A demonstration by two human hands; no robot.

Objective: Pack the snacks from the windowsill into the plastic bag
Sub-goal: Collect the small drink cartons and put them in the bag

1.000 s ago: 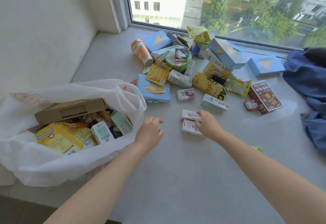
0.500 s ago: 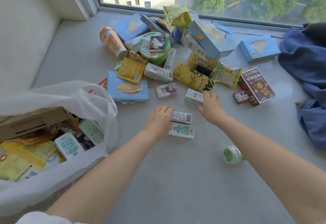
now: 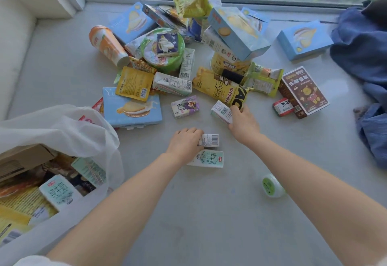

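Our left hand [image 3: 185,143] grips a small white barcode carton [image 3: 209,140]; our right hand [image 3: 243,123] grips another white carton [image 3: 221,111]. The white plastic bag [image 3: 79,131] lies left, nearer the left hand.

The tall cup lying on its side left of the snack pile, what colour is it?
Orange and white, seen in the head view: the tall paper cup.

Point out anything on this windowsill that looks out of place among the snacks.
The small green-lidded jar lies tipped on its side, alone, apart from the snack pile, beside the right forearm. The blue cloth heaped at the right is no snack.
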